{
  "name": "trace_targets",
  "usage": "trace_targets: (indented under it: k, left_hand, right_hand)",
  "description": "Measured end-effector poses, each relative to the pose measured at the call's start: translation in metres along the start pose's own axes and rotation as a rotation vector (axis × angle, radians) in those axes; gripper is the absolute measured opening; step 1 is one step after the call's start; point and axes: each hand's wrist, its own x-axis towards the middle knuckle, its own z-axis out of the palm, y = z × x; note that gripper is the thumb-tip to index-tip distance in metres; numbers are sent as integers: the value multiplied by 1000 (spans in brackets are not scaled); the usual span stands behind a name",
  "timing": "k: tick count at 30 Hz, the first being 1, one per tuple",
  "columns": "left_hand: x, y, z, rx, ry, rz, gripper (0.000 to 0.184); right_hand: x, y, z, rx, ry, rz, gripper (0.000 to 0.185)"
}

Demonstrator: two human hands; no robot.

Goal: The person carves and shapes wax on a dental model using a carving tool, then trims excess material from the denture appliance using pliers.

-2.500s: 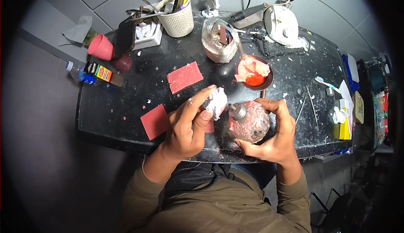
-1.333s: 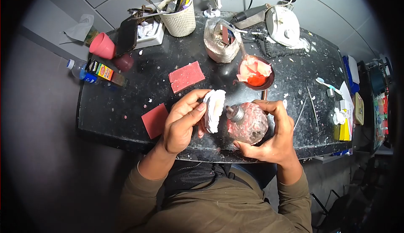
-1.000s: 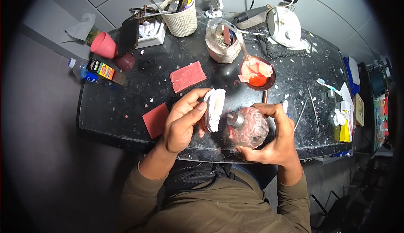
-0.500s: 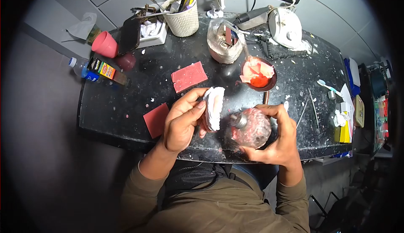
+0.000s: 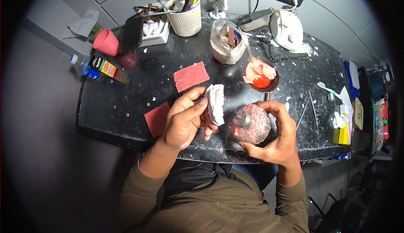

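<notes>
In my left hand (image 5: 183,121) is a white plaster dental cast (image 5: 217,107) with a pink inner face, pinched between thumb and fingers above the front of the bench. My right hand (image 5: 275,136) grips a round glass spirit lamp (image 5: 257,130) by its right side. Pink wax smears cover the lamp, and its metal neck (image 5: 243,118) leans left toward the cast; I cannot make out a flame. A gap separates cast and lamp. Two pink wax sheets (image 5: 191,76) lie on the bench, one partly behind my left wrist. Beyond the lamp sits a small pan (image 5: 275,83) holding red melted wax and pink pieces.
On the black bench (image 5: 122,111), a plastic tub of scraps (image 5: 227,52) and a woven tool cup (image 5: 185,22) stand at the back. A white device (image 5: 287,29) is back right. Thin metal tools (image 5: 314,111) and a toothbrush (image 5: 329,90) lie right; a bottle (image 5: 84,67) stands left.
The lamp, blurred before, is now sharper and sits slightly more upright in my right hand. The cast has tilted a little in my left hand. The view has shifted slightly.
</notes>
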Motion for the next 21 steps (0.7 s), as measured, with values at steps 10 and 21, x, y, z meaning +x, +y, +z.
trace_targets:
  k: [10, 21]
  left_hand:
    - [0, -1, -2, -29, -15, -21, 41]
    - [0, 0, -5, -23, 19, 17, 45]
  right_hand:
    - [3, 0, 7, 20, 74, 25, 70]
    - [8, 7, -7, -342, -23, -4, 84]
